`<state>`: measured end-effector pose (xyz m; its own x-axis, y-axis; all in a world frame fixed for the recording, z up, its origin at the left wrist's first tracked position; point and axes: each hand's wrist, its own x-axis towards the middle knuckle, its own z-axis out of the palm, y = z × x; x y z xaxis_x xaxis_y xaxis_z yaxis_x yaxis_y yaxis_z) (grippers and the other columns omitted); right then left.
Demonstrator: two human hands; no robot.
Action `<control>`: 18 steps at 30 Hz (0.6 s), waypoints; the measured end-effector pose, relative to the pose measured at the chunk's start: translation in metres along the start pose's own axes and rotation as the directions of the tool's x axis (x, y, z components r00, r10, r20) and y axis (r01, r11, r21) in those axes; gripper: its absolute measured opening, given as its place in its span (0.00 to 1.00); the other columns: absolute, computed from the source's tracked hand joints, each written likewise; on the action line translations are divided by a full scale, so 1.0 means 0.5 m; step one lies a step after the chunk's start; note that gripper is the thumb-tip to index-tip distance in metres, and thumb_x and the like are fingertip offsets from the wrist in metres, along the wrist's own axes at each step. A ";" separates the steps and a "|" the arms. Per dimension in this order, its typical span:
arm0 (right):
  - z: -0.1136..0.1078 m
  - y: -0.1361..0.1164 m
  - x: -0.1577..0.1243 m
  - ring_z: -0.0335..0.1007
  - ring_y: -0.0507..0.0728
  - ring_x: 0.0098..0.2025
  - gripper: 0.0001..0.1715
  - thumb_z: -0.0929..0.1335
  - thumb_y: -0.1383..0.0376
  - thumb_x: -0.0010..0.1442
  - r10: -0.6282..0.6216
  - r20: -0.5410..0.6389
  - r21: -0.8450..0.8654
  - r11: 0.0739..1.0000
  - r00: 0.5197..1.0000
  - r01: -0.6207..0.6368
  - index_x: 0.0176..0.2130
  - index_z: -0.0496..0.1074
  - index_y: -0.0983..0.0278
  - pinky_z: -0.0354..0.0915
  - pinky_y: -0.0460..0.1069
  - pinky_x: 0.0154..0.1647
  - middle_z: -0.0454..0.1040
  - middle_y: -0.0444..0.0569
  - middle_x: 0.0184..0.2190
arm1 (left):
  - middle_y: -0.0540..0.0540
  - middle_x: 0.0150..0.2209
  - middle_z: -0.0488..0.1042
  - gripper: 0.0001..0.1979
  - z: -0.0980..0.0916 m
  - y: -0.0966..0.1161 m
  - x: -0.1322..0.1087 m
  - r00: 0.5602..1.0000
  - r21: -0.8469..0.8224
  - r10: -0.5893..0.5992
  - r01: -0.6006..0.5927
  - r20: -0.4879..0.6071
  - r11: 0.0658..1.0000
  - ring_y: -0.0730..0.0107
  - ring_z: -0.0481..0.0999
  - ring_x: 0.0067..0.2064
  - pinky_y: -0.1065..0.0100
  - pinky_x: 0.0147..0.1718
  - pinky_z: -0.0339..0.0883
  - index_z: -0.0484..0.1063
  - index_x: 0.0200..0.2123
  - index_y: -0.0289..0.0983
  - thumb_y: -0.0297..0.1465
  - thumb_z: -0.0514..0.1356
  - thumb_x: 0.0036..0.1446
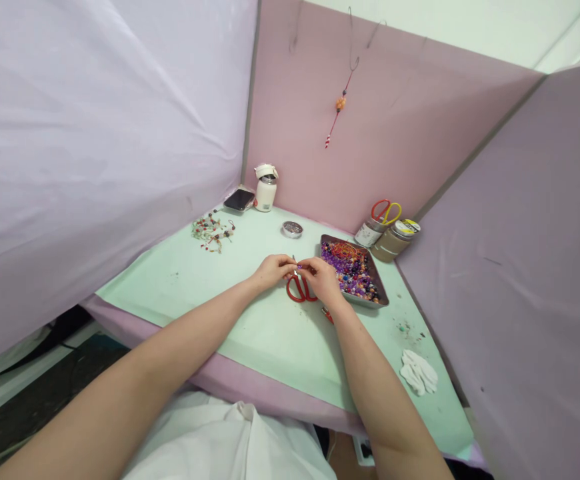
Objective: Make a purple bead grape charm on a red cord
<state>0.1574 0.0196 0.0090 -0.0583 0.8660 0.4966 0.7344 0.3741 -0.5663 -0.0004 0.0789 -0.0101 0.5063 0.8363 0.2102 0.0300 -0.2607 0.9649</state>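
My left hand [274, 269] and my right hand [321, 279] meet above the table, fingertips pinched close together. Between them a small purple bead [299, 267] shows; any thread there is too fine to make out. Just below the fingers, a pair of red-handled scissors [295, 291] lies on the table, partly covered by my right hand. Beside my right hand stands a metal tray [369, 305] of purple, dark and orange beads [350, 270], with orange-red cord [345, 251] at its far end. Another red-handled tool [327, 315] is half hidden by my right wrist.
A round tin [293, 229] stands beyond my hands. Finished-looking beaded strings [213, 231] lie left, near a phone [239, 199] and white bottle [266, 193]. Two jars [369, 233] [395, 242] stand back right; a white glove [419, 372] lies front right. A beaded cord [340, 104] hangs from a hook.
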 end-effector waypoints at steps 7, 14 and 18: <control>-0.001 -0.005 -0.002 0.67 0.55 0.31 0.07 0.66 0.64 0.55 -0.026 -0.005 -0.031 0.999 1.000 0.026 0.34 0.74 0.61 0.64 0.51 0.37 0.73 0.48 0.31 | 0.50 0.23 0.73 0.12 0.000 0.003 0.001 0.999 -0.050 -0.031 0.030 -0.020 0.998 0.75 0.70 0.24 0.71 0.28 0.66 0.72 0.29 0.33 0.38 0.60 0.50; -0.001 -0.006 -0.001 0.67 0.56 0.35 0.06 0.67 0.64 0.55 -0.058 -0.001 -0.035 0.998 0.998 0.057 0.34 0.74 0.61 0.64 0.50 0.36 0.71 0.49 0.35 | 0.51 0.19 0.71 0.09 -0.002 0.004 0.003 0.996 -0.073 -0.087 0.087 0.015 0.993 0.75 0.70 0.22 0.72 0.25 0.66 0.73 0.28 0.32 0.33 0.62 0.48; 0.002 -0.007 -0.001 0.67 0.57 0.36 0.06 0.66 0.65 0.56 -0.066 0.013 -0.041 0.997 0.998 0.067 0.34 0.73 0.61 0.64 0.51 0.37 0.71 0.49 0.34 | 0.49 0.19 0.72 0.12 -0.001 0.007 0.000 0.993 -0.070 -0.109 0.112 0.047 0.991 0.76 0.70 0.22 0.72 0.25 0.65 0.74 0.26 0.31 0.36 0.62 0.49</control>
<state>0.1541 0.0182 0.0101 -0.1160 0.8437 0.5242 0.7559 0.4173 -0.5044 -0.0005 0.0783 -0.0068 0.5403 0.8360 0.0960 0.0264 -0.1308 0.9911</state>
